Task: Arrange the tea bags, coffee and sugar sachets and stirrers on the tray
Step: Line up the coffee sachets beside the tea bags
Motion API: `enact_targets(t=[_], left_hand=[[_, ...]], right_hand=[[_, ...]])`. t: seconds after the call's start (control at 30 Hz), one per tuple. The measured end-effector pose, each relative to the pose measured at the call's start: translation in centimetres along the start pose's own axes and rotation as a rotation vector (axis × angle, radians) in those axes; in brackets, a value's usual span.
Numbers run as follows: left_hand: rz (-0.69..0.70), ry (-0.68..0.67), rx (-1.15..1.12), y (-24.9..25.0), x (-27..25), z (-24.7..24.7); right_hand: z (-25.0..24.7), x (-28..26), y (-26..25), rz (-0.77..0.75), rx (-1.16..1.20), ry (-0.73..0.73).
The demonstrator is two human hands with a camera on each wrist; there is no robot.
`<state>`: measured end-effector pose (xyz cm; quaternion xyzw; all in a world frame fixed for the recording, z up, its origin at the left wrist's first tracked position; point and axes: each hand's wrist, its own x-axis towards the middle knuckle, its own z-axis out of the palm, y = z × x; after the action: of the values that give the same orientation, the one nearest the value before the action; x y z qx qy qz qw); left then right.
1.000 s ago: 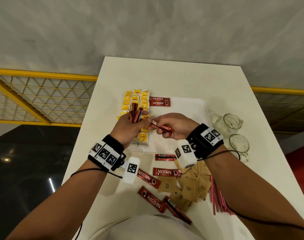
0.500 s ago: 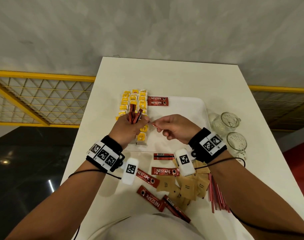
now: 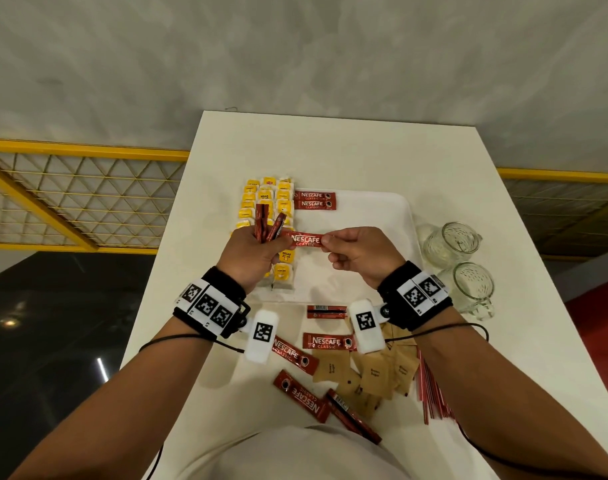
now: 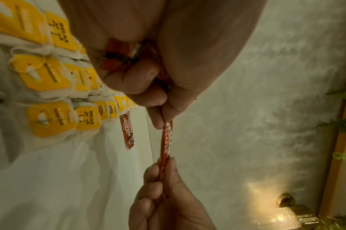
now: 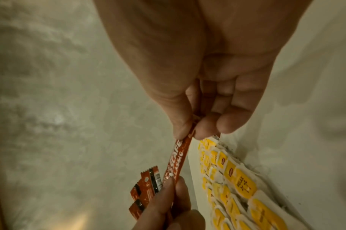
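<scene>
Both hands are meeting over the tray (image 3: 396, 216). The right hand (image 3: 361, 252) is pinching one end of a red coffee sachet (image 3: 306, 239) between thumb and forefinger, label facing up in the head view. The left hand (image 3: 252, 252) is touching the sachet's other end with its thumb and fingertips, and it is also clutching a bundle of sachets (image 3: 268, 226) in its curled fingers, their ends sticking up out of the fist. The sachet is hanging level in the air between the two hands, above the tray's left half.

On the tray, tea bags (image 3: 267, 202) with yellow tags are lying in rows along the left edge, and two sachets (image 3: 314, 200) are sitting side by side just right of them at the far end.

Near the person, off the tray, loose sachets (image 3: 300, 400), brown sugar packets (image 3: 371, 374) and red stirrers (image 3: 430, 393) are lying on the table (image 3: 330, 147). Two glass mugs (image 3: 463, 265) are standing right of the tray.
</scene>
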<state>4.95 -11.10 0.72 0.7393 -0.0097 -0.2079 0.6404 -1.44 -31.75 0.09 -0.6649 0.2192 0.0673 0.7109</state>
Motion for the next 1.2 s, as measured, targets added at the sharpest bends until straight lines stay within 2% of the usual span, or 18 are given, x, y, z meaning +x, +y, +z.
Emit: enact_targets(t=[0.13,0.3,0.43,0.67,1.2], left_hand=[[-0.061,-0.004,-0.022,-0.1,0.1,0.1],[-0.135,-0.059,-0.093,-0.1,-0.1,-0.3],[-0.178,-0.048,-0.108,-0.3,-0.2,-0.5],[-0.196,-0.056,-0.145,-0.5,-0.1,-0.6],[-0.195,-0.053,-0.146,-0.6,-0.3,-1.0]], right_hand=[[-0.6,0.8,-0.3,0.007,-0.033,0.014],[-2.3,4.7,-2.0,-0.022,-0.070,0.217],[-3.2,8.3,-1.7,0.106,-0.106,0.298],[-2.0,10.6,-0.6,0.188,-0.259,0.328],[-1.9,11.1,0.2,0.159,-0.318,0.345]])
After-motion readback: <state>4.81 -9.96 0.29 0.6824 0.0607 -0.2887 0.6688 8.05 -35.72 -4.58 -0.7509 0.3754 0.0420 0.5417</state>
